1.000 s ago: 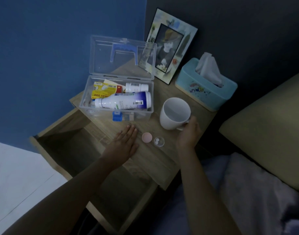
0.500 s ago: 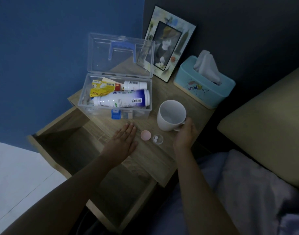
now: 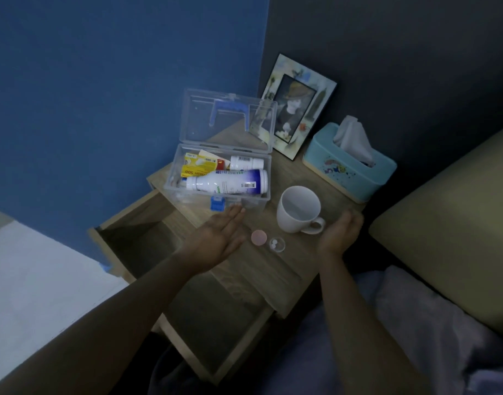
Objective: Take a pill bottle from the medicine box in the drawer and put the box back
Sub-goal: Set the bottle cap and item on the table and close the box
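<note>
A clear plastic medicine box [image 3: 171, 178] stands on the wooden nightstand with its lid up. Inside lie a large white and blue bottle [image 3: 227, 182], a smaller white pill bottle [image 3: 246, 162] and a yellow packet [image 3: 197, 168]. My left hand [image 3: 219, 235] rests flat and open on the nightstand, fingertips near the box's blue latch [image 3: 217, 203]. My right hand [image 3: 340, 230] is open, just right of the white mug [image 3: 297, 209], not touching its handle. A pink cap [image 3: 258, 238] and a small clear cap holding two white pills [image 3: 276, 244] lie between my hands.
The drawer [image 3: 147, 246] below the nightstand top is pulled out. A picture frame [image 3: 297, 106] leans on the dark wall behind the box. A teal tissue box [image 3: 348, 166] stands at the back right. A bed with a pillow [image 3: 449, 223] lies to the right.
My right hand has let go of the mug's handle and moved slightly right, opening. My left hand has slid forward toward the box's latch.
</note>
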{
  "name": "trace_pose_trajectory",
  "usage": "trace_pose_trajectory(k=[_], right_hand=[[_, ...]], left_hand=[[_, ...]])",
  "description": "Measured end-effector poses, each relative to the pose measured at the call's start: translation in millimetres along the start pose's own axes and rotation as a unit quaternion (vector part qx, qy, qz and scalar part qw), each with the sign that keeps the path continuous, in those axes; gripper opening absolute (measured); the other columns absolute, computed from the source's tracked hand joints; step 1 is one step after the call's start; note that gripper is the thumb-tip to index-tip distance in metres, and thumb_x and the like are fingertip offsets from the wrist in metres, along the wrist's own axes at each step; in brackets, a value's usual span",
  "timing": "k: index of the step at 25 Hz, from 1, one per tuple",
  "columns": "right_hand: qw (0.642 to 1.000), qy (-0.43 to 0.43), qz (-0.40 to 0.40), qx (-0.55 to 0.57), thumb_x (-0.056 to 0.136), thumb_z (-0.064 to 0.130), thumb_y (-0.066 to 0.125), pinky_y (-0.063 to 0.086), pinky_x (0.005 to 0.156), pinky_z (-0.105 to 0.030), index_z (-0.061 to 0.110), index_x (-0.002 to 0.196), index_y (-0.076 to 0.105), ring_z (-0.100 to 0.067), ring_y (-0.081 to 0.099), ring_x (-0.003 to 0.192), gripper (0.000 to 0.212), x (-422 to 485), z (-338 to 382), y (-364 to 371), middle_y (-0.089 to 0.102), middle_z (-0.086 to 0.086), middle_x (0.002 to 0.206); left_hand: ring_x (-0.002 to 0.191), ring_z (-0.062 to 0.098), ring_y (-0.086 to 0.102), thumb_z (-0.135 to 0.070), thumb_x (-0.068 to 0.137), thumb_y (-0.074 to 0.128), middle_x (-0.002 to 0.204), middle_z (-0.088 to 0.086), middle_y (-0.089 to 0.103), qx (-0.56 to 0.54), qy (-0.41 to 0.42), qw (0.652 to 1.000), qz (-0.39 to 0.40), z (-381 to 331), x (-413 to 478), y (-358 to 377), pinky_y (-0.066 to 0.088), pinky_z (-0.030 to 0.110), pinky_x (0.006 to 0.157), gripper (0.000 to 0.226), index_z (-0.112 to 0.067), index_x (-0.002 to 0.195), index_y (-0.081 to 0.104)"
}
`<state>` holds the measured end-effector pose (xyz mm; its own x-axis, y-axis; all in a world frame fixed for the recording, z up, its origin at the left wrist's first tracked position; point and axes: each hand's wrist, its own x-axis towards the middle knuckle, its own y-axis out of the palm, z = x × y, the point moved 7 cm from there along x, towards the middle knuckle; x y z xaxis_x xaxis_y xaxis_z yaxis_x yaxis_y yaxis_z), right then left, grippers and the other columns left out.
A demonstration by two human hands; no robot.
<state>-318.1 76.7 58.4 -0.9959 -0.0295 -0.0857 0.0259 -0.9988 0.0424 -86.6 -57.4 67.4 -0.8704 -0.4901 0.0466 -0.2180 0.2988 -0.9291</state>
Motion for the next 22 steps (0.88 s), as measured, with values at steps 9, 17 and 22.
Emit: trace_pose_trajectory(k=[9, 17, 22], right_hand=[[0.900, -0.153, 0.292, -0.286, 0.094, 0.028, 0.041, 0.037, 0.069, -0.030, 0.015, 0.064, 0.050, -0.027, 0.057, 0.081, 0.035, 4.2, 72.0, 170.7, 0.060, -0.017, 0.084], [0.840, -0.040, 0.355, -0.407, 0.096, 0.044, 0.037, 0.034, 0.106, -0.038, 0.000, 0.142, 0.027, -0.037, 0.039, 0.133, 0.065, 13.8, 12.5, 254.1, 0.036, -0.022, 0.149], [0.861, 0.023, 0.365, -0.353, 0.092, 0.055, 0.034, 0.039, 0.099, -0.035, 0.006, 0.139, 0.036, -0.033, 0.047, 0.126, 0.068, 19.5, 12.9, 266.1, 0.043, -0.017, 0.144]], left_hand=[[0.147, 0.027, 0.013, -0.031, 0.098, 0.040, 0.157, 0.017, 0.018, -0.075, -0.194, 0.973, -0.099, 83.6, 29.9, -64.9, 0.011, 0.035, 0.118, 0.060, -0.001, 0.147, 0.021], [0.146, 0.038, 0.008, -0.037, 0.098, 0.035, 0.157, 0.024, 0.009, -0.139, -0.329, 0.932, -0.066, 153.0, 22.7, -45.3, 0.012, 0.043, 0.117, 0.071, 0.003, 0.148, 0.004], [0.141, 0.038, 0.026, -0.047, 0.097, 0.029, 0.155, 0.023, 0.021, -0.144, -0.309, 0.940, -0.020, 150.1, 24.1, -34.2, 0.029, 0.048, 0.112, 0.074, -0.004, 0.149, 0.001]])
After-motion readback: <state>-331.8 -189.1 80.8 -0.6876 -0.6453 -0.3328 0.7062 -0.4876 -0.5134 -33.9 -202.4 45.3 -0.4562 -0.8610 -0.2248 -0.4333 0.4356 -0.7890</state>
